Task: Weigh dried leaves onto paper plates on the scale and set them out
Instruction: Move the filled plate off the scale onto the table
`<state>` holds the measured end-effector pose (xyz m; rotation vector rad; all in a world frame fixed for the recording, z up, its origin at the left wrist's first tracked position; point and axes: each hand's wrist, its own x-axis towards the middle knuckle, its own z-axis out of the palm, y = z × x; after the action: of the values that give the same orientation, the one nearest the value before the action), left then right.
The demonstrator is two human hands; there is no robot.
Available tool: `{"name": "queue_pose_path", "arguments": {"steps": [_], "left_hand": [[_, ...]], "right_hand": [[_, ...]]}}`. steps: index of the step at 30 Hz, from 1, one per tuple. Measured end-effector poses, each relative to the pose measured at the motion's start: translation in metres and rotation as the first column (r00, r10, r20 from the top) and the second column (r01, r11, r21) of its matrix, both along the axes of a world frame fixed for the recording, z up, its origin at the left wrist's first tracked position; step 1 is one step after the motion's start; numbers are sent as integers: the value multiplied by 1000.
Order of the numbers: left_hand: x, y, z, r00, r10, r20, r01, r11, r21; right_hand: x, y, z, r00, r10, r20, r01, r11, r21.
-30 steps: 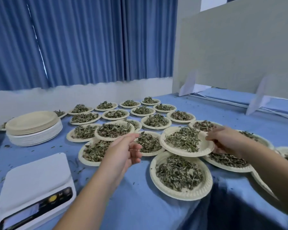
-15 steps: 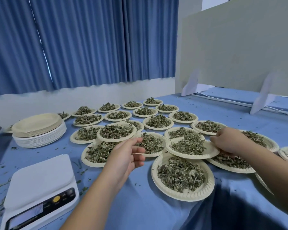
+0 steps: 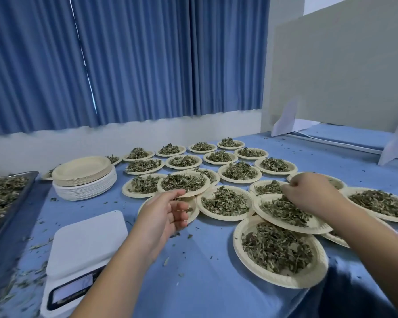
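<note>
Setting-out step. Your right hand (image 3: 308, 193) on filled plate (image 3: 314, 228), fingers hidden, grip unclear. Left hand (image 3: 161, 214) half curled, empty. Next: bring new one from stack (image 3: 85, 180) to scale (image 3: 87, 239).

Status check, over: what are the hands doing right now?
Left hand open, holding nothing. Right hand grips rim of leaf plate. Neighbouring plates overlap beneath it.

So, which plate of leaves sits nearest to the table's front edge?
The plate at the front right, below the right hand; another plate overlaps its far rim.
</note>
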<state>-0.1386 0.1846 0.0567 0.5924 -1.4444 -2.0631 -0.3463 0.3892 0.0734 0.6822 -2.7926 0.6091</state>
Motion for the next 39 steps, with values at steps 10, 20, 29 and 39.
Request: {"name": "queue_pose_path", "arguments": {"steps": [10, 20, 29, 39], "left_hand": [[79, -59, 7, 980, 201, 5, -196, 962, -191], [165, -153, -52, 640, 752, 158, -494, 560, -665], [162, -176, -66, 647, 722, 248, -467, 631, -620], [159, -184, -67, 641, 721, 264, -485, 647, -589]], "right_hand": [[70, -100, 12, 935, 355, 16, -350, 929, -117], [140, -224, 21, 700, 650, 297, -597, 760, -257], [172, -338, 17, 567, 733, 376, -671, 676, -305], [167, -430, 3, 653, 744, 143, -683, 660, -315]]}}
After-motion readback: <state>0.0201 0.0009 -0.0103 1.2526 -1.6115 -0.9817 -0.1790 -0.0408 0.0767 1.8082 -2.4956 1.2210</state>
